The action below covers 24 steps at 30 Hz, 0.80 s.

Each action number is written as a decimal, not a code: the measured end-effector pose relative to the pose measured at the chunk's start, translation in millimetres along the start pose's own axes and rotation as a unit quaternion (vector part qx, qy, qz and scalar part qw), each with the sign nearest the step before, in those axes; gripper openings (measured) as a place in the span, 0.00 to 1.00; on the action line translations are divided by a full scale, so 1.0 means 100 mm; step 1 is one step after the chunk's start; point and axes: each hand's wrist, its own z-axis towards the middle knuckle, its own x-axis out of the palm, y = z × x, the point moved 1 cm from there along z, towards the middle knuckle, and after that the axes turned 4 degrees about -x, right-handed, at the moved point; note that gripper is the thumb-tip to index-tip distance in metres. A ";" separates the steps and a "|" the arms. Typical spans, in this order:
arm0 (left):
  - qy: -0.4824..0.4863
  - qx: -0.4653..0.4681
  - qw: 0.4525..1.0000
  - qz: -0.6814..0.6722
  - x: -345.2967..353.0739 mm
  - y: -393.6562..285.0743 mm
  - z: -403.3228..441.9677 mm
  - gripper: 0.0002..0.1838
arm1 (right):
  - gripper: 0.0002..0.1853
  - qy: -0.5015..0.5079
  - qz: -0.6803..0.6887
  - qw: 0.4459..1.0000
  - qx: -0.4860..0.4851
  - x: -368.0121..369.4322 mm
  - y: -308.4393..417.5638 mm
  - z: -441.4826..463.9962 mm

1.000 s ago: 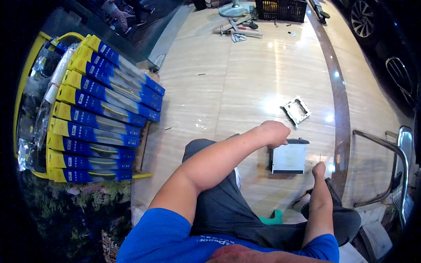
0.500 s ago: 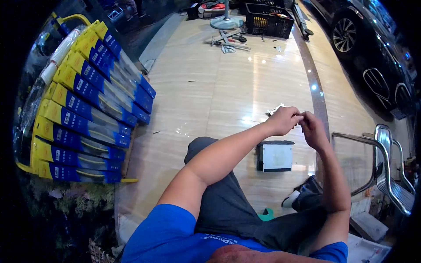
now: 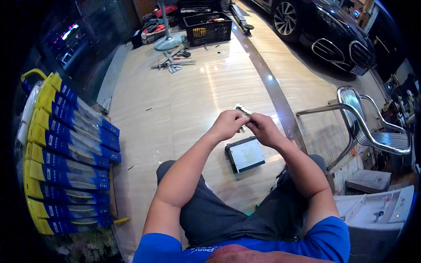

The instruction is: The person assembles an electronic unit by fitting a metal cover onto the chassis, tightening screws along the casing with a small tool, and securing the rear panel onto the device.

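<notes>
My left hand (image 3: 229, 124) and my right hand (image 3: 265, 128) meet at the fingertips above the floor, both with fingers closed in a pinch. Whatever they grip between them is too small and covered to make out. Just beyond the fingertips shows a small whitish, metallic-looking piece (image 3: 242, 108); whether it is held or lies on the floor behind the hands, I cannot tell. Below them on the floor, between my knees, sits a boxy unit (image 3: 248, 155) with a pale flat top and dark edges.
Blue and yellow packages (image 3: 72, 144) fill a rack at left. Black crates (image 3: 208, 28), a round stand base (image 3: 169, 42) and scattered tools (image 3: 173, 61) are at the back. A metal chair (image 3: 372, 127) stands at right, beneath a dark car (image 3: 320, 33) in the view.
The view has swung right, so the floor things appear further left. My hands remain together at the fingertips, and the boxy unit looks more turned.
</notes>
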 end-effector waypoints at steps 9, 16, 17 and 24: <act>0.033 -0.017 0.969 -0.245 0.11 0.13 0.14 0.12 | 0.06 -0.111 0.044 0.993 0.002 0.04 -0.09 0.04; 0.035 -0.018 0.957 -0.288 0.25 0.22 0.31 0.15 | 0.06 -0.132 -0.006 0.991 -0.034 0.01 -0.15 0.04; 0.039 -0.013 0.957 -0.286 0.26 0.23 0.33 0.15 | 0.05 -0.135 -0.005 0.990 -0.028 0.01 -0.17 0.04; -0.040 0.076 0.996 0.014 0.07 0.37 0.52 0.18 | 0.06 -0.105 -0.092 0.990 -0.015 0.06 -0.40 0.01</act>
